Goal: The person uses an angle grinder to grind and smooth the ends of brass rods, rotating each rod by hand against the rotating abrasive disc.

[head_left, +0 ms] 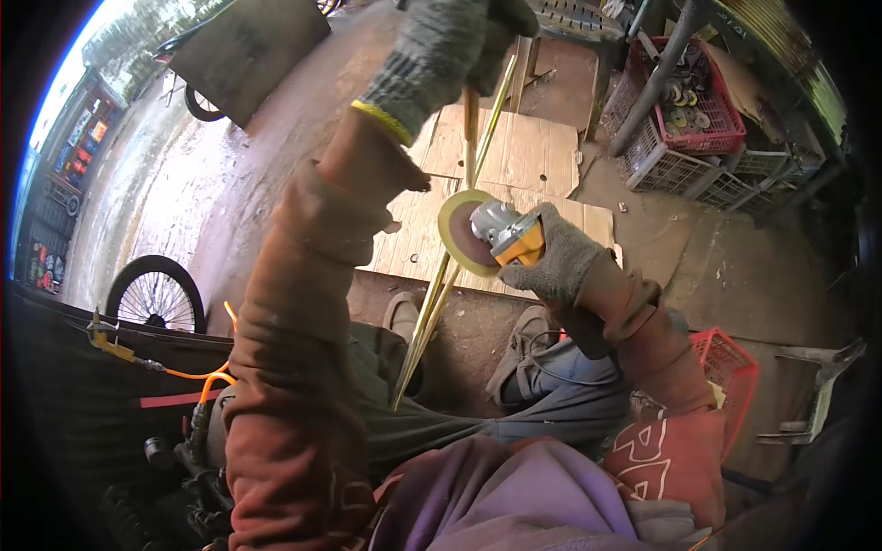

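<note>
My left hand (436, 60), in a grey knit glove with a yellow cuff edge, is stretched far forward. Its fingers are closed around the upper part of long, thin, brass-coloured strips (424, 335), and the exact grip is partly hidden. The strips slant down between my legs. My right hand (562, 257), also gloved, is wrapped round the orange body of an angle grinder (514, 237). The grinder's round disc (459, 230), yellowish at the rim and brown inside, stands on edge against or just in front of the strips; contact cannot be told.
Flattened cardboard (533, 151) covers the floor ahead. At the far right, a red crate (707, 138) of discs sits on grey crates (657, 165). Another red crate (735, 386) stands near my right elbow. An orange hose (216, 378) and a spoked wheel (156, 298) are at left.
</note>
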The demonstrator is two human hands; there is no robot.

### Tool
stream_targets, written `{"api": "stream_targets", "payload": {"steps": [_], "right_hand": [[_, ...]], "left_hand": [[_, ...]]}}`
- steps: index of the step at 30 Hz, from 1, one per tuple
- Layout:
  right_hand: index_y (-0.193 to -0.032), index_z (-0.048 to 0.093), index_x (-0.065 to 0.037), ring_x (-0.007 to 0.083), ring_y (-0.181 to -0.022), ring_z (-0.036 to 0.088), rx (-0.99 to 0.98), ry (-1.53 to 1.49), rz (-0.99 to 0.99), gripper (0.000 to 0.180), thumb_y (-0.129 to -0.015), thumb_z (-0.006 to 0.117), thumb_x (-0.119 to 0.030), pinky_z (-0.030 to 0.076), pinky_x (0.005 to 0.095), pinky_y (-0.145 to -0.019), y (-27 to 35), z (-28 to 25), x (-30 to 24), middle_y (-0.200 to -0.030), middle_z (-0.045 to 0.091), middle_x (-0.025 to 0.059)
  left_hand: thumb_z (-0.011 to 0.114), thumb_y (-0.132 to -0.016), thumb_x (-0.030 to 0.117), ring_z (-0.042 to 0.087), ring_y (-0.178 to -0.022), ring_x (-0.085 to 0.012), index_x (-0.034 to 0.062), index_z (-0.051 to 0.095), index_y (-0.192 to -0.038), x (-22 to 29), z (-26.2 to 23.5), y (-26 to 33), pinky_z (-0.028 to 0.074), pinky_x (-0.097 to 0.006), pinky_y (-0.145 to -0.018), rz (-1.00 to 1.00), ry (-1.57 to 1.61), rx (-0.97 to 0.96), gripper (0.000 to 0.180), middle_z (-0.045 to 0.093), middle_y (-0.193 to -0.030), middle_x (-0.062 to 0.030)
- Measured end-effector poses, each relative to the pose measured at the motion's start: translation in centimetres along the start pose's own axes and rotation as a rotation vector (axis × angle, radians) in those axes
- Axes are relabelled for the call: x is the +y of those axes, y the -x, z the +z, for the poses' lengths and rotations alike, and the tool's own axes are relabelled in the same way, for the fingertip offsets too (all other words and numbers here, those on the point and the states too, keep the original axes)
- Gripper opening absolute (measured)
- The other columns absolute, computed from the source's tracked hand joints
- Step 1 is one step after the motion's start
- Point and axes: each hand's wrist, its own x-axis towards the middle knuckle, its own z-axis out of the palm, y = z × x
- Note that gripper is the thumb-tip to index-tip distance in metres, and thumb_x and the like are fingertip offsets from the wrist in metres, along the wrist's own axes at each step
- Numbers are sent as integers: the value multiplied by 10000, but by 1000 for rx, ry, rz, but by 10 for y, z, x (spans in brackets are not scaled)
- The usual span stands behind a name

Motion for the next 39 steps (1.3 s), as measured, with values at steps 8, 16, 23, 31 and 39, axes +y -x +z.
{"api": "stream_targets", "payload": {"steps": [8, 16, 23, 31, 39], "right_hand": [[-1241, 479, -3, 321, -1025, 710, -154, 134, 36, 822, -698, 955, -395, 556, 405, -901, 29, -3, -16, -1094, 679, 223], [-1264, 473, -8, 310, -1049, 701, -72, 181, 10, 849, -692, 954, -409, 553, 401, -924, 8, -4, 0, -1130, 680, 211], [-1292, 471, 26, 294, -1087, 691, -26, 288, 83, 923, -652, 965, -419, 551, 392, -947, -2, -23, -1, -1149, 680, 213], [-1292, 500, 25, 300, -1085, 696, -78, 270, 62, 928, -642, 965, -446, 545, 385, -958, -17, -18, -25, -1155, 689, 220], [-1214, 532, -6, 361, -1053, 706, -58, 475, 69, 831, -659, 946, -465, 556, 433, -902, 11, -35, -35, -1110, 695, 234]], "left_hand": [[424, -1080, 632, 478, -357, -160, 26, 699, -754, -26, 9, -12, 381, -310, -380, 238, 13, -198, 742, 544, -524, -55], [455, -1072, 602, 479, -402, -156, 44, 707, -743, -20, 1, -13, 387, -328, -401, 212, -24, -51, 695, 544, -554, -45], [469, -1060, 570, 487, -441, -167, 37, 703, -760, -12, 0, -13, 402, -354, -428, 122, -34, -45, 656, 545, -579, -43], [500, -1083, 515, 575, -577, -159, 31, 748, -795, -41, 8, -37, 468, -344, -570, 329, -19, 105, 616, 626, -643, -38], [540, -1050, 559, 578, -555, -158, 34, 767, -1056, -7, 28, 18, 511, -347, -577, 256, -114, -296, 572, 631, -661, -55]]}}
